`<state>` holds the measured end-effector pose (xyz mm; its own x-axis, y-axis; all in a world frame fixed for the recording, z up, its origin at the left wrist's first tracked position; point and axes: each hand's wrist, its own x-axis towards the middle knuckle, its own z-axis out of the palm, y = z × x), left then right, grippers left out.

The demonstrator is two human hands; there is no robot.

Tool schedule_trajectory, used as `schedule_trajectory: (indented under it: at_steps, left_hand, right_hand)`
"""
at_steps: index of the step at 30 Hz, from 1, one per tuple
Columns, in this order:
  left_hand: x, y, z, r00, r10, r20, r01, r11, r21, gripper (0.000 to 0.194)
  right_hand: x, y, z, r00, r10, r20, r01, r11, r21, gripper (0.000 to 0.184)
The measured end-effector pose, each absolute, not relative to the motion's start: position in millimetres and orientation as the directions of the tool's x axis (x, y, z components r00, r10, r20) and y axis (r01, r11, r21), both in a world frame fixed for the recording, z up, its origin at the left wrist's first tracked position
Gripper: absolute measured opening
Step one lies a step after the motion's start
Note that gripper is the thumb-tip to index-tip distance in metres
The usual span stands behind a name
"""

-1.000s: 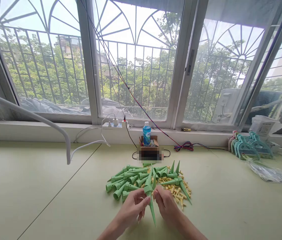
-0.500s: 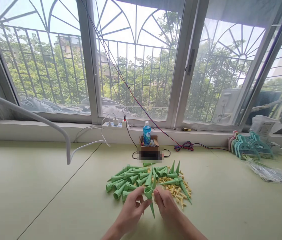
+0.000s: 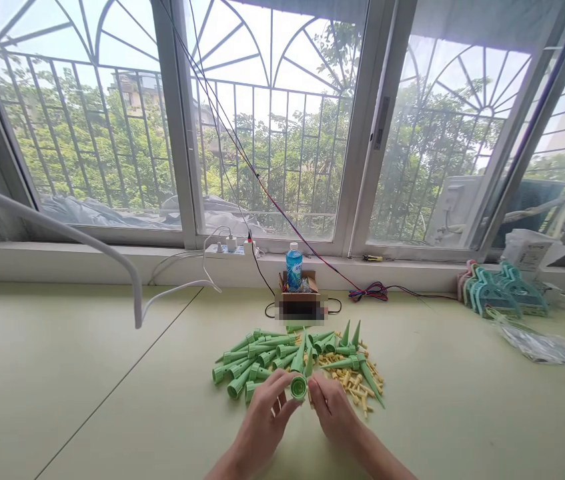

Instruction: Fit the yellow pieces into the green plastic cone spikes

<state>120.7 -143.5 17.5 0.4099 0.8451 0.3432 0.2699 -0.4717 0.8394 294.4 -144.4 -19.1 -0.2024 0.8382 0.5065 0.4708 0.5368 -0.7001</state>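
My left hand [image 3: 268,415] is closed around a green plastic watering spike [image 3: 299,387], thumb and forefinger on its collar. The round, open end of the spike faces me, so its pointed part is hidden. Close beside it on the right, my right hand [image 3: 331,403] is pinched shut with its fingertips by the rim. Something small and yellowish seems to show there, but I cannot make out what it is. Beyond my hands lies a heap of green spikes [image 3: 242,365], next to a pile of small yellow T-shaped pegs [image 3: 355,385].
A blue-labelled bottle [image 3: 294,268] stands in a small cardboard box [image 3: 307,283] behind the heap. Coiled cable [image 3: 369,292], teal hangers [image 3: 492,293] and clear plastic bags [image 3: 542,343] lie to the right. A white curved tube [image 3: 129,267] hangs over the table's left side.
The spike in my left hand has tipped so that its open end faces me and its point, seen hanging down before, is out of sight. My right hand has barely moved.
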Motion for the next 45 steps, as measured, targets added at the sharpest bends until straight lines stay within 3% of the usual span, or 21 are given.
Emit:
schedule_trajectory:
  at_steps: [20, 33, 45]
  left_hand:
    - [122, -138, 2, 0.26, 0.893, 0.368, 0.265, -0.433, 0.862, 0.037]
    - [126, -136, 3, 0.413, 0.893, 0.181, 0.146, -0.261, 0.954, 0.054]
    - [125, -129, -3, 0.434, 0.889, 0.146, 0.064, -0.192, 0.979, 0.068]
  right_hand:
    - [294, -146, -15, -0.218, 0.831, 0.511, 0.413, 0.553, -0.723, 0.038]
    - [294, -144, -18, -0.215, 0.823, 0.526, 0.46, 0.56, -0.689, 0.039]
    - [283, -142, -25, -0.111, 0.817, 0.566, 0.46, 0.547, -0.699, 0.039]
